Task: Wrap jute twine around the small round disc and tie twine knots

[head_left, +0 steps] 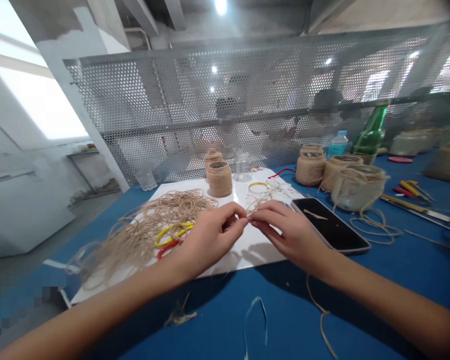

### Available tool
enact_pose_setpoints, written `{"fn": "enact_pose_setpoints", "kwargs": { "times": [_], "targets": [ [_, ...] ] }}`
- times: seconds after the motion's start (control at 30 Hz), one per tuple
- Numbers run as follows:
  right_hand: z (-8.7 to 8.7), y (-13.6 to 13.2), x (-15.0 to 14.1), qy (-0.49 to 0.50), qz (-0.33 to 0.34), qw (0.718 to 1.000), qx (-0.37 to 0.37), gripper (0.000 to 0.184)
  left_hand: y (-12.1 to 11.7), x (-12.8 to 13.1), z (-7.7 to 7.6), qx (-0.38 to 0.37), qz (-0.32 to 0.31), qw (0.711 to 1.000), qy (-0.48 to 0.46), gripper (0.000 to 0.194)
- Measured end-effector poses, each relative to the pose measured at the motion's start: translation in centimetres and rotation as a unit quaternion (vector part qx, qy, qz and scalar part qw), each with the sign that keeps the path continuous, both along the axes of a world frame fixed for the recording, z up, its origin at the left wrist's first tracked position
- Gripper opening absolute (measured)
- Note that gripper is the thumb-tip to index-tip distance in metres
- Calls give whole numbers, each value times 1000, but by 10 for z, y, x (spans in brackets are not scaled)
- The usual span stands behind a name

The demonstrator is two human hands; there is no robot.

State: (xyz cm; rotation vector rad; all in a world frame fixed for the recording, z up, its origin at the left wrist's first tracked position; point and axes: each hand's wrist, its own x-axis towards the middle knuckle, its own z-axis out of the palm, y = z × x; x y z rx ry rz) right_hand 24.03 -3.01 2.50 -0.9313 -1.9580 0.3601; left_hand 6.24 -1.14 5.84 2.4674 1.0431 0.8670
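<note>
My left hand (219,230) and my right hand (285,227) meet fingertip to fingertip above a white sheet (243,257). Both are closed in a pinch; whatever lies between the fingertips is too small to make out. Just beyond the fingers, thin strands of twine (264,197) lie on the sheet. Left of my left hand spreads a loose heap of brown twine (165,207). Scissors with yellow and red handles (168,240) lie partly under it. A dark-screened phone (332,225) rests beside my right hand, with a small scrap on its screen.
Twine-wrapped jars (220,180) stand behind the sheet. More wrapped jars (310,169), a partly wrapped glass jar (358,189), a green bottle (373,127) and cutting tools (414,190) stand or lie at right. A perforated metal screen (187,110) bounds the blue table (217,330).
</note>
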Motion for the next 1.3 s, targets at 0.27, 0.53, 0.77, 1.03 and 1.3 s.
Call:
{"fn": "enact_pose_setpoints", "kwargs": {
  "times": [0.27,0.53,0.77,1.03,1.3],
  "targets": [
    [-2,-2,-6,80,46,976,-200,25,-3,1,-6,-10,-20,999,-33,13],
    [-2,0,-5,241,135,898,-341,17,4,-3,-5,72,-53,996,26,14],
    [-4,4,-2,284,181,856,-392,15,6,-6,-12,185,-49,972,136,19],
    [-3,3,-2,207,116,923,-302,15,2,-3,-4,123,-5,986,116,16],
    [2,3,2,160,119,939,-281,13,0,-4,-7,151,-16,976,159,20]
  ]
}}
